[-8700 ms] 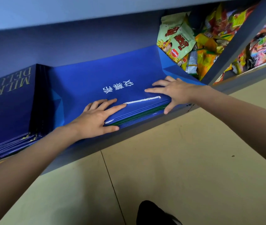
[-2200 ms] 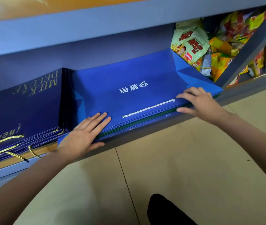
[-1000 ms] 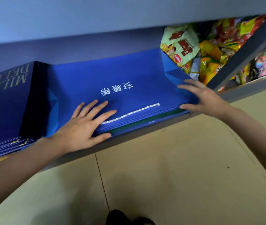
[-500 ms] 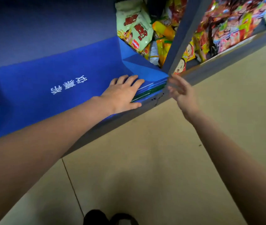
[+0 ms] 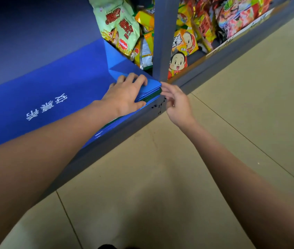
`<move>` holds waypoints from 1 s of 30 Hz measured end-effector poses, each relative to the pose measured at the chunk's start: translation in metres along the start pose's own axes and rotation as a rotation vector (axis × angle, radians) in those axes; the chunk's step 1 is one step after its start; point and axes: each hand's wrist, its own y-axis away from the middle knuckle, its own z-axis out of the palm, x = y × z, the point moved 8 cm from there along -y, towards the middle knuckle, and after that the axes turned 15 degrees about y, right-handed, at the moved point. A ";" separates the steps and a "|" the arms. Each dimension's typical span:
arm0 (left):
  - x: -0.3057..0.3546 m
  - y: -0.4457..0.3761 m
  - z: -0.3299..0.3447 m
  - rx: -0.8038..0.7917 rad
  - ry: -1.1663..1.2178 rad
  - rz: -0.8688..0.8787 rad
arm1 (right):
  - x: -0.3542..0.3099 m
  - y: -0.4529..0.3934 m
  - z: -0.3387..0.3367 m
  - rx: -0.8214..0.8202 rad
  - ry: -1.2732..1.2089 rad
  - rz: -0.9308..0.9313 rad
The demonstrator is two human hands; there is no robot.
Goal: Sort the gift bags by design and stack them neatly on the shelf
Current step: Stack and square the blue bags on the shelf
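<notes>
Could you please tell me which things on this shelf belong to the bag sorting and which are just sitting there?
Job: blue gift bag stack; left hand pressing it; right hand at its corner.
Idle: green snack packet; cartoon snack packet.

The grey upright [image 5: 162,38] and snack packets [image 5: 124,27] wall the blue bag stack [image 5: 67,78] rightward; its front edge faces bare floor [image 5: 178,177].

Your two arms are bare from the hands up to the edge of the picture; no sleeve shows. The left hand [image 5: 124,97] and the right hand [image 5: 177,103] have no gloves. At the bottom edge you can see a dark shoe tip [image 5: 107,246].
</notes>
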 end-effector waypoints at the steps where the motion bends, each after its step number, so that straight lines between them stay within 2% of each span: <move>1: 0.001 0.000 0.001 -0.005 -0.001 0.005 | 0.000 0.000 -0.001 0.016 -0.006 0.000; 8: -0.007 0.008 0.003 -0.025 0.060 -0.007 | 0.002 0.001 0.000 0.092 -0.057 0.012; 14: -0.013 0.014 0.009 0.052 0.044 0.047 | 0.004 0.000 0.006 0.102 -0.320 0.109; 24: -0.015 0.013 0.006 -0.003 0.107 0.015 | 0.017 -0.006 0.009 0.062 -0.290 0.232; 30: -0.010 0.016 0.003 0.030 -0.070 0.014 | 0.018 -0.007 0.010 0.060 -0.280 0.254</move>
